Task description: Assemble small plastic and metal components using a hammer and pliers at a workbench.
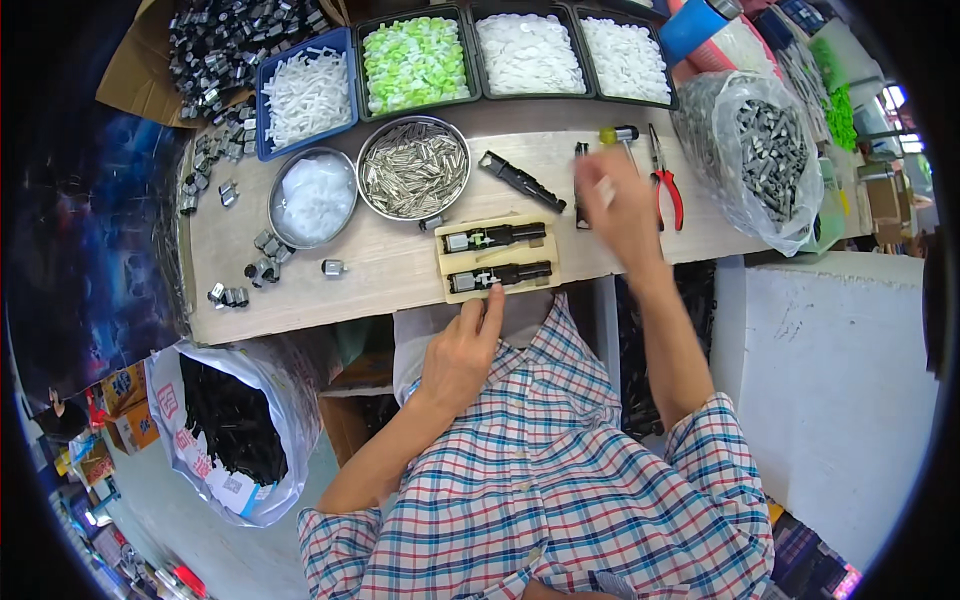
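A small wooden jig (pixel 497 258) lies at the table's front edge with two black and metal parts (pixel 495 238) seated in its slots. My left hand (pixel 462 352) rests at the table edge, its forefinger touching the nearer part (pixel 499 276). My right hand (pixel 622 205) is raised over the table to the right of the jig, blurred, with something small and white at its fingers. Just beyond it lie a yellow-handled screwdriver (pixel 618 134) and red-handled pliers (pixel 666 182).
Two round metal bowls hold white pieces (pixel 313 197) and metal pins (pixel 413 168). Trays of white and green parts (pixel 415 62) line the back. A clear bag of metal parts (pixel 768 150) sits right; loose metal clips (pixel 230 295) lie left. A bag of black parts (pixel 232 420) stands below.
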The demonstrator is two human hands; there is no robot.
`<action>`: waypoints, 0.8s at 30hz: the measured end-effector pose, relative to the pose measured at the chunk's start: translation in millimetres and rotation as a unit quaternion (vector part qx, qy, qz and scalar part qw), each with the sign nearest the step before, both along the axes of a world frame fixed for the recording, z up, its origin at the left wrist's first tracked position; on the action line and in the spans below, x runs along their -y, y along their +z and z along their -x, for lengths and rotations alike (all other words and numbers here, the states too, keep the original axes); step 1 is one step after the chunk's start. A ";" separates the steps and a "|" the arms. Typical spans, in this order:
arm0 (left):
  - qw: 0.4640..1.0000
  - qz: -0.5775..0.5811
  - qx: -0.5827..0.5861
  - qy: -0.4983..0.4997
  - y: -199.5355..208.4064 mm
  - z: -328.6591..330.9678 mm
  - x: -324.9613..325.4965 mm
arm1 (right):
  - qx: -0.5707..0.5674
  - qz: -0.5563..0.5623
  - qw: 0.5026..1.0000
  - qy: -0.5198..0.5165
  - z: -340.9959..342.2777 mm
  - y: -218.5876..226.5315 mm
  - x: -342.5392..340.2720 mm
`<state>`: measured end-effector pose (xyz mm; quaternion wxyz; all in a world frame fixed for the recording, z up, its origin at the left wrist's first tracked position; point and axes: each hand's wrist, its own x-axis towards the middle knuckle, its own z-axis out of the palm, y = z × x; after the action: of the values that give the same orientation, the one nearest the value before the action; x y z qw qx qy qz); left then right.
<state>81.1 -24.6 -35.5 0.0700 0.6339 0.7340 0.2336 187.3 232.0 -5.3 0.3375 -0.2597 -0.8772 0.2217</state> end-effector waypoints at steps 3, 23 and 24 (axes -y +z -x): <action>0.997 -0.066 0.031 -0.029 0.0 2.8 -2.9 | 0.037 -0.087 0.983 -0.155 -8.3 -0.1 -90.9; 0.807 -0.085 0.567 0.142 33.2 14.3 -21.5 | 0.126 -0.093 0.972 -0.175 5.7 -22.2 -170.3; 0.807 -0.086 0.566 0.142 34.0 16.2 -21.5 | 0.120 -0.079 0.975 -0.170 5.4 -21.7 -170.7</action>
<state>64.9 -3.2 -1.5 0.3845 0.2810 0.6229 0.6206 181.9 402.8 -27.0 0.2821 -0.4021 -0.8691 0.0587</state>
